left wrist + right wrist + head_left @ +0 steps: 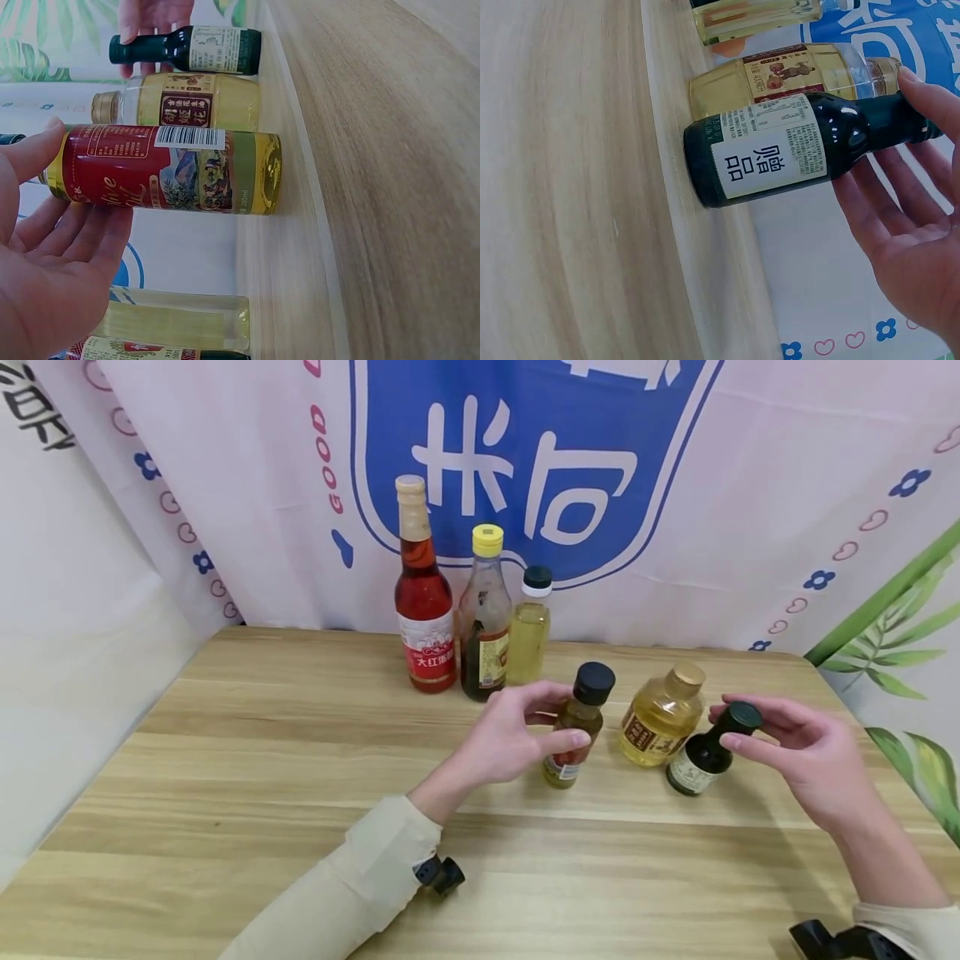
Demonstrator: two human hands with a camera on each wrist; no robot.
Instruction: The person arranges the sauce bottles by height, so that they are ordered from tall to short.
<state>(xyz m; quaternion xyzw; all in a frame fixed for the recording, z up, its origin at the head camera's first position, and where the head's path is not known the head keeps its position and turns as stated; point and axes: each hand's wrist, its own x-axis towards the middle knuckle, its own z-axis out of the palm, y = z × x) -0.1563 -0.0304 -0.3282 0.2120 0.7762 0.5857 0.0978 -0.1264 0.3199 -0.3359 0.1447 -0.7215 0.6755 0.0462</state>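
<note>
My left hand (517, 735) holds an olive oil bottle (150, 169) with a black cap, thumb on the near side and fingers behind. Its red label, with a barcode, faces the left wrist camera. Over to the right, my right hand (806, 760) grips a small dark green glass bottle (761, 150) by the neck between thumb and fingers. That bottle has a pale label and a green cap. Between the two held bottles stands a squat bottle of golden oil (660, 718) with a tan cap, close beside the dark one. Whether the held bases touch the table I cannot tell.
Toward the back of the wooden table (300, 735) stand a tall bottle of red liquid (426, 602), a yellow-capped bottle of dark sauce (485, 627) and a pale oil bottle (529, 635) with a dark cap. A printed cloth (262, 485) hangs behind them.
</note>
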